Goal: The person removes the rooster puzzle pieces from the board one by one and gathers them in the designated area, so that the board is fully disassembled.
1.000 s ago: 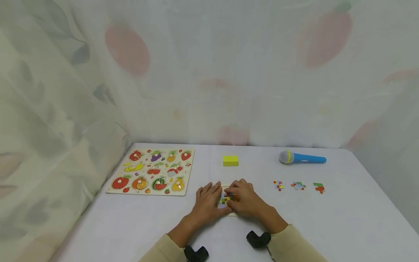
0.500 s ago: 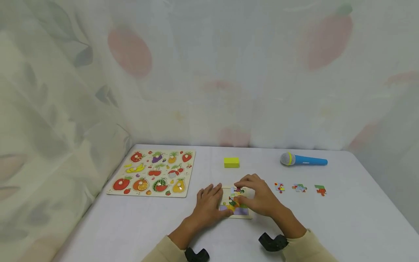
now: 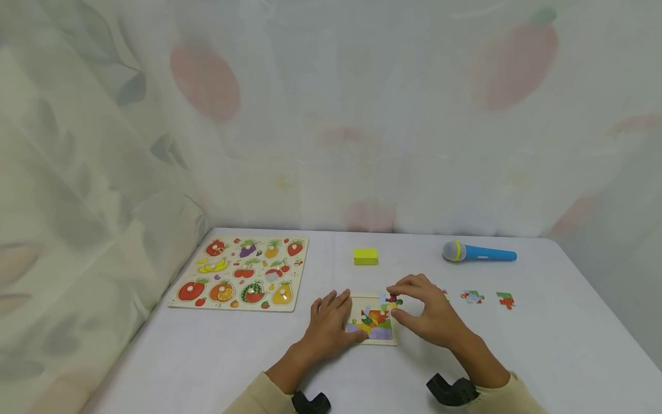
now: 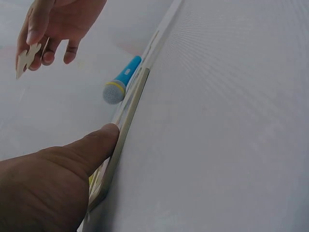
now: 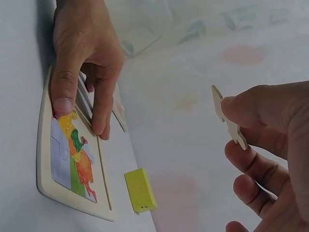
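A small wooden jigsaw board (image 3: 383,342) with a colourful picture lies near the middle of the table. My left hand (image 3: 328,325) rests on its left side, fingers spread and fairly straight, thumb on the lower edge. Off the board's upper right corner, my right hand (image 3: 431,315) pinches a jigsaw piece (image 3: 392,301) between thumb and fingers. That piece (image 5: 234,129) appears edge-on and raised in the right wrist view. Several pieces sit in the board's lower part, while the upper part shows bare wood. The left fingers hide the board's left edge.
Loose jigsaw pieces (image 3: 473,296) lie in a row on the right, one partly behind the right hand. A yellow block (image 3: 365,257) stands behind the board. At the back right is a blue toy microphone (image 3: 486,253); a fruit puzzle board (image 3: 240,275) lies at left.
My right hand has lifted the jigsaw piece from over the board and moved right with it, uncovering more of the picture. The left hand has stayed on the board.
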